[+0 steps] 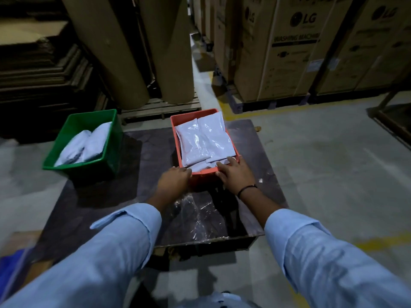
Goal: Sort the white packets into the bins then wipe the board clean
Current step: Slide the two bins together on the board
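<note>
red bin point(175, 121): 12 o'clock on the board point(255, 152), stuffed with white packets point(206, 138)
left hand point(174, 181): gripping its near rim
right hand point(235, 174): same
green bin point(75, 121): 10 o'clock, packets inside

Both arms reach forward in light blue sleeves. The left hand point(175, 180) and right hand point(234, 174) lie palm-down, fingers curled at their tips; a dark band circles the right wrist.
</note>
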The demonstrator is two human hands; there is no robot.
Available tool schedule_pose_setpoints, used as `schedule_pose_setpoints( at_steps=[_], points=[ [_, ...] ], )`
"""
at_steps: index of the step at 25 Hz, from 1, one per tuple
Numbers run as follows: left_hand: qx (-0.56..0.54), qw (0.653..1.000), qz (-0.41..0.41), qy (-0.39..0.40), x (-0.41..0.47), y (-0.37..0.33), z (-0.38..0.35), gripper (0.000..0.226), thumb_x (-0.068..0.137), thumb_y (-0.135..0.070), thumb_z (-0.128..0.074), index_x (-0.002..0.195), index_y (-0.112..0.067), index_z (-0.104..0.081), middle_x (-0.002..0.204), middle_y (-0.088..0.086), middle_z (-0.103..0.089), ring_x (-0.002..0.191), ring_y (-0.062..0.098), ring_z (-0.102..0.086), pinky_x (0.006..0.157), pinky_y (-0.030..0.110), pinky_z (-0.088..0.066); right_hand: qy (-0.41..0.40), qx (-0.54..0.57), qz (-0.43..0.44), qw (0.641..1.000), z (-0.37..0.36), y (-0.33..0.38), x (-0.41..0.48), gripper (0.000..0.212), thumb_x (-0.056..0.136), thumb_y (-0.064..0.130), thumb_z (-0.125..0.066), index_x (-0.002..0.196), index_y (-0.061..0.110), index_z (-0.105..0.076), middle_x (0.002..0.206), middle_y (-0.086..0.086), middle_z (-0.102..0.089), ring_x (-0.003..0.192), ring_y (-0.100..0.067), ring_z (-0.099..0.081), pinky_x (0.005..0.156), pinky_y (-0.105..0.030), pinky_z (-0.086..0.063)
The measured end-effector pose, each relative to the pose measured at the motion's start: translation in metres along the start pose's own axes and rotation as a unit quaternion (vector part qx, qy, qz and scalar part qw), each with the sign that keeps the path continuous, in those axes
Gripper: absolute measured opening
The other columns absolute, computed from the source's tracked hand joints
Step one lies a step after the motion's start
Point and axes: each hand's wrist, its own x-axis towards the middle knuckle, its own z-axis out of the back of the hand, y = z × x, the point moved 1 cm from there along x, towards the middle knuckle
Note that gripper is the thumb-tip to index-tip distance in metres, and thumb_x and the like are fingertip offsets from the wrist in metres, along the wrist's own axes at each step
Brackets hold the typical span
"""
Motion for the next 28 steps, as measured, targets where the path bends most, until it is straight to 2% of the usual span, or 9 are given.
schedule_pose_setpoints(
  at_steps=[3, 6, 10, 12, 15, 19, 23, 25, 28],
  points=[
    [0.031, 0.999, 0.023, -0.018, -0.023, 0.036, 0.000, 0.026, 0.092, -0.029, -0.058, 0.116, -0.022, -0.065, 0.112, 0.006, -0.071, 0.101, 0.031, -0.065, 0.080, 0.039, -0.053, 0.027, -0.015, 0.035, 0.999, -0.009, 0.034, 0.019, 0.036, 0.092, 0.047, -0.048, 0.119, 0.029, -0.064, 0.117, -0.017, -0.063, 0.106, -0.037, -0.057, 0.097, -0.046, -0.042],
    [0.071, 0.997, 0.040, -0.016, -0.043, 0.062, 0.005, 0.022, 0.087, -0.030, -0.056, 0.103, -0.022, -0.069, 0.099, 0.003, -0.075, 0.093, 0.029, -0.064, 0.080, 0.036, -0.049, 0.039, -0.015, 0.061, 0.997, -0.018, 0.066, 0.033, 0.044, 0.091, 0.052, -0.033, 0.122, 0.033, -0.060, 0.122, -0.014, -0.061, 0.106, -0.039, -0.055, 0.094, -0.045, -0.044],
    [0.097, 0.992, 0.084, -0.006, -0.069, 0.100, 0.001, 0.026, 0.086, -0.027, -0.050, 0.099, -0.021, -0.071, 0.094, 0.003, -0.076, 0.095, 0.032, -0.064, 0.086, 0.040, -0.049, 0.028, -0.019, 0.095, 0.995, -0.017, 0.105, 0.043, 0.030, 0.092, 0.039, -0.053, 0.119, 0.032, -0.065, 0.114, -0.014, -0.065, 0.091, -0.040, -0.057, 0.083, -0.042, -0.050],
    [0.107, 0.989, 0.104, -0.001, -0.081, 0.118, 0.001, 0.026, 0.085, -0.024, -0.050, 0.097, -0.020, -0.073, 0.092, 0.003, -0.077, 0.099, 0.035, -0.066, 0.088, 0.042, -0.050, 0.031, -0.009, 0.110, 0.993, -0.015, 0.125, 0.047, 0.031, 0.089, 0.031, -0.060, 0.119, 0.031, -0.066, 0.115, -0.014, -0.065, 0.091, -0.041, -0.056, 0.081, -0.042, -0.053],
    [0.111, 0.986, 0.127, 0.002, -0.095, 0.141, 0.001, 0.022, 0.078, -0.025, -0.070, 0.098, -0.019, -0.073, 0.091, 0.004, -0.077, 0.104, 0.036, -0.067, 0.092, 0.044, -0.050, 0.023, 0.002, 0.120, 0.992, -0.014, 0.154, 0.057, 0.030, 0.087, 0.026, -0.062, 0.116, 0.030, -0.067, 0.117, -0.014, -0.063, 0.092, -0.041, -0.057, 0.078, -0.041, -0.054],
    [0.058, 0.990, 0.129, 0.002, -0.105, 0.166, -0.001, 0.052, 0.071, -0.020, -0.077, 0.121, -0.011, -0.068, 0.116, 0.010, -0.073, 0.115, 0.035, -0.065, 0.101, 0.044, -0.050, 0.027, 0.007, 0.124, 0.992, -0.020, 0.185, 0.068, 0.026, 0.084, 0.023, -0.063, 0.109, 0.027, -0.068, 0.116, -0.014, -0.060, 0.091, -0.039, -0.057, 0.075, -0.041, -0.054],
    [-0.005, 0.996, 0.084, 0.024, -0.111, 0.177, -0.012, 0.087, 0.065, -0.026, -0.080, 0.144, -0.006, -0.051, 0.145, 0.018, -0.055, 0.130, 0.037, -0.056, 0.112, 0.046, -0.043, 0.032, -0.002, 0.110, 0.993, -0.027, 0.207, 0.084, 0.032, 0.081, 0.022, -0.066, 0.112, 0.025, -0.066, 0.113, -0.014, -0.058, 0.095, -0.037, -0.054, 0.077, -0.039, -0.052],
    [-0.006, 0.995, 0.092, 0.032, -0.111, 0.186, -0.016, 0.090, 0.078, -0.031, -0.071, 0.156, -0.006, -0.033, 0.159, 0.021, -0.036, 0.146, 0.039, -0.036, 0.123, 0.048, -0.027, 0.030, -0.002, 0.118, 0.993, -0.027, 0.218, 0.093, 0.032, 0.079, 0.020, -0.067, 0.111, 0.022, -0.066, 0.114, -0.016, -0.058, 0.095, -0.038, -0.054, 0.080, -0.039, -0.049],
    [0.012, 0.993, 0.106, 0.056, -0.107, 0.202, -0.014, 0.082, 0.090, -0.039, -0.037, 0.161, -0.008, -0.012, 0.167, 0.020, -0.014, 0.155, 0.039, -0.013, 0.126, 0.049, -0.005, 0.035, 0.010, 0.115, 0.993, -0.030, 0.235, 0.107, 0.036, 0.083, 0.015, -0.062, 0.119, 0.018, -0.064, 0.123, -0.022, -0.054, 0.104, -0.041, -0.053, 0.093, -0.040, -0.045]
  ],
)
